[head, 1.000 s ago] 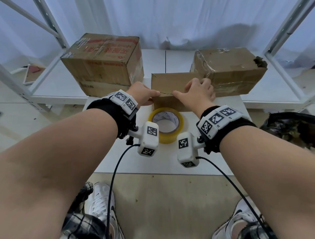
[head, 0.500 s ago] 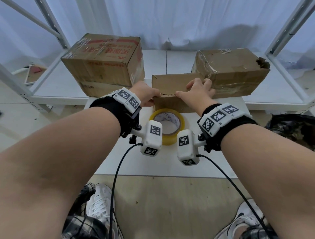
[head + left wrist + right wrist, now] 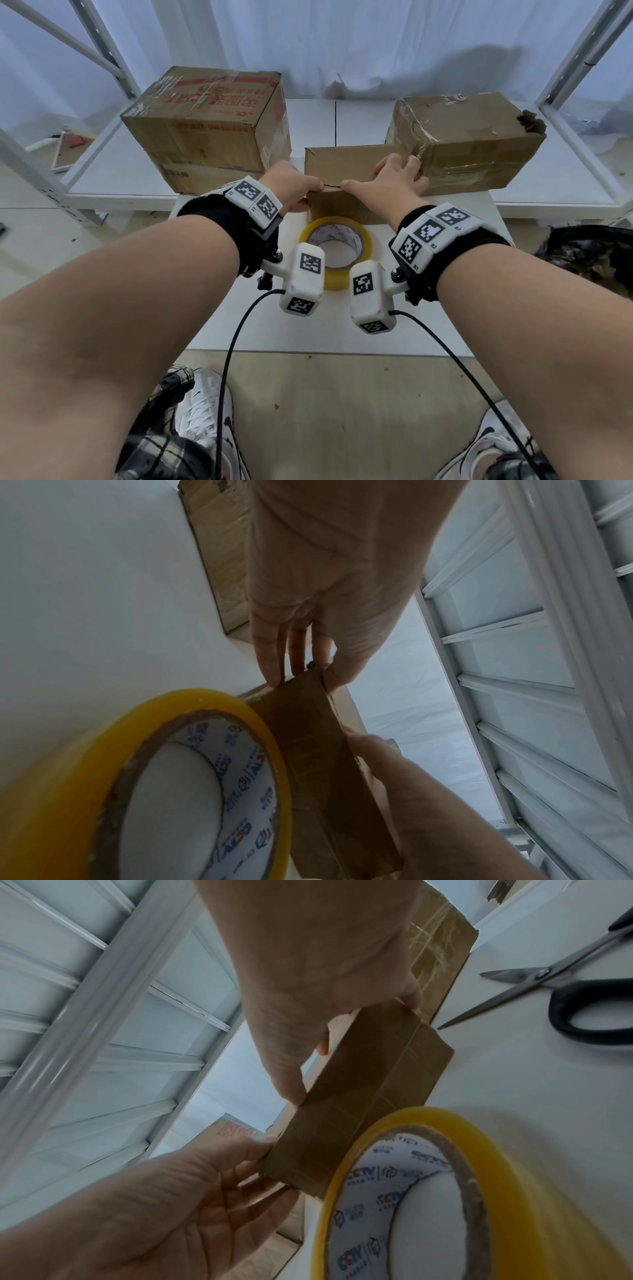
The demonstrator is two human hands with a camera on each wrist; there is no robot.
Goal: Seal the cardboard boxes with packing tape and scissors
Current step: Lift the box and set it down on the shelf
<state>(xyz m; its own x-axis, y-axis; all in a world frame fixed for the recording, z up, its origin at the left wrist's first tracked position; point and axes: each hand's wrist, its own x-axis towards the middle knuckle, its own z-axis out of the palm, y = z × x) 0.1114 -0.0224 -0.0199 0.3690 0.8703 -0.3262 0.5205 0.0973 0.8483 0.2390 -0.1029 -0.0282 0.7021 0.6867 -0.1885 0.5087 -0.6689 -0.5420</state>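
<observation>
Cardboard box, the small flat one, sits at the counter's centre, wedged between two bigger boxes on the shelf behind: the printed carton at ten o'clock and the taped brown carton at two o'clock. Over the last second the hands have barely shifted; both have stayed pressed on the near top edge, where a jagged seam shows between the thumbs. The left hand grasps the box's left corner, fingers down the side and thumb on top. The right hand lies spread across the lid, fingers straight and reaching toward the far edge, thumb at the seam. By my reading, the flaps are being held shut and squared, so taping has not yet begun. The tape roll lies flat at six o'clock, touching or just beside the box's front. Scissors rest at three o'clock, blades parted, untouched.
</observation>
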